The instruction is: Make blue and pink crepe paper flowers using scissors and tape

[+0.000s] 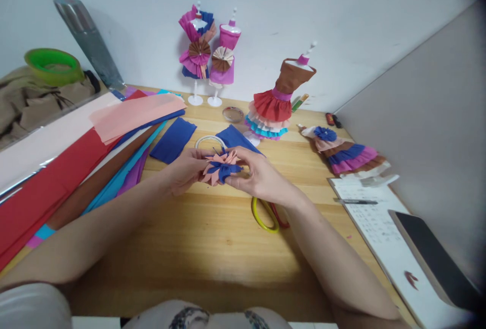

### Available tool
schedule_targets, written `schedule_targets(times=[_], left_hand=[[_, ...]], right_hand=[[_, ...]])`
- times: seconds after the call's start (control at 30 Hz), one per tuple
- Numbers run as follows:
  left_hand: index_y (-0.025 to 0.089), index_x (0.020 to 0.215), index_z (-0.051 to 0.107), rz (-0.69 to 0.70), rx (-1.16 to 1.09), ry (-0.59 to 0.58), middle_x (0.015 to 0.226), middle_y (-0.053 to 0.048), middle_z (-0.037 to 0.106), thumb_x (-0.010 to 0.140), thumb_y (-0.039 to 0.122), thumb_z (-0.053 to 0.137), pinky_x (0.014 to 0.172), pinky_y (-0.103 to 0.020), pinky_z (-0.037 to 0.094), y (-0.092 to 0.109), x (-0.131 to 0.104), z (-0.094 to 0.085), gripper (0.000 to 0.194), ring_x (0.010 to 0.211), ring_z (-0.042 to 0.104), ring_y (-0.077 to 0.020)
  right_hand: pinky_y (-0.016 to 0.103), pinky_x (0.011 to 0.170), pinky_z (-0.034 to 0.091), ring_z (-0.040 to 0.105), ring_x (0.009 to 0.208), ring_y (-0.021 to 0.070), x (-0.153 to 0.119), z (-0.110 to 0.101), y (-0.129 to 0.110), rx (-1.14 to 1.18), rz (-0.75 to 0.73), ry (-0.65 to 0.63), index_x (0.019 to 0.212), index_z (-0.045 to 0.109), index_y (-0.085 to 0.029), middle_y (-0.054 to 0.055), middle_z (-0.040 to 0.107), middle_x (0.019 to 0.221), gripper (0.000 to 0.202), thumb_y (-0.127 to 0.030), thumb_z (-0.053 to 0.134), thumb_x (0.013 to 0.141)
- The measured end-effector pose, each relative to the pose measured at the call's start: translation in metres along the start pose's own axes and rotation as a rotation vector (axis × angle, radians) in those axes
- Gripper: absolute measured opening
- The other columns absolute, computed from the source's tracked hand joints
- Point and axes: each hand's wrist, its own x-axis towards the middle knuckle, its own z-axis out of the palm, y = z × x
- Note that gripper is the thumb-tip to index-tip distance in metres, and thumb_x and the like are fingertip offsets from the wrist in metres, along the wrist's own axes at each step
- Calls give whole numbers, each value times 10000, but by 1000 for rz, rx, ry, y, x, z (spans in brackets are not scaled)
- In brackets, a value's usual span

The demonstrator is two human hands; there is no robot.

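Above the middle of the wooden table, a paper flower [221,167] with peach outer petals and a blue centre is held up between both hands. My left hand [188,169] grips its left edge, thumb and fingers closed. On the opposite side, my right hand [254,172] pinches the petals, its fingers curled behind. Just behind the flower lies a white tape roll [210,139], partly covered by the hands. Blue crepe paper pieces [173,140] rest on both sides of it. Scissors with a yellow handle [265,216] lie partly beneath my right forearm.
Small mannequins in paper dresses [229,40] stand along the wall, with a brown-and-red one [281,91] nearer. Another paper dress [345,152] lies at right, beside a written sheet [364,217] and a phone [429,253]. Coloured crepe sheets [76,177] spread over the left side.
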Motion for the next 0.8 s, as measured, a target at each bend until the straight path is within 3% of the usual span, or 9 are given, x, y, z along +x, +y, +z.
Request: schedule_targets(times=[0.17, 0.4, 0.6, 0.8], left_hand=[[117, 567, 685, -5, 79, 30, 447, -34, 602, 534, 262, 826, 457, -212, 384, 0, 1, 0, 205, 417, 543, -114], [126, 542, 662, 22, 154, 34, 459, -46, 620, 612, 395, 832, 480, -213, 402, -1, 0, 0, 326, 452, 574, -121], [114, 630, 692, 16, 151, 17, 511, -47, 652, 647, 377, 819, 514, -215, 439, -4, 2, -2, 293, 488, 601, -121], [129, 788, 660, 125, 83, 127, 594, -3, 674, 564, 236, 862, 471, -196, 400, 2, 0, -2, 320, 454, 546, -88]], right_hand=[[332, 734, 511, 607, 759, 173, 2, 7, 10, 22, 26, 70, 778, 561, -200, 24, 637, 802, 95, -259, 635, 783], [383, 828, 517, 664, 874, 211, 5, 12, 16, -24, -46, 164, 701, 556, -210, 63, 687, 858, 126, -232, 595, 819], [371, 804, 534, 680, 883, 212, 4, 13, 13, -76, -92, 203, 703, 564, -213, 75, 713, 891, 122, -188, 585, 821], [410, 825, 543, 665, 974, 234, 1, 12, 7, -224, -290, 281, 799, 600, -212, 118, 708, 1060, 122, -146, 513, 853]])
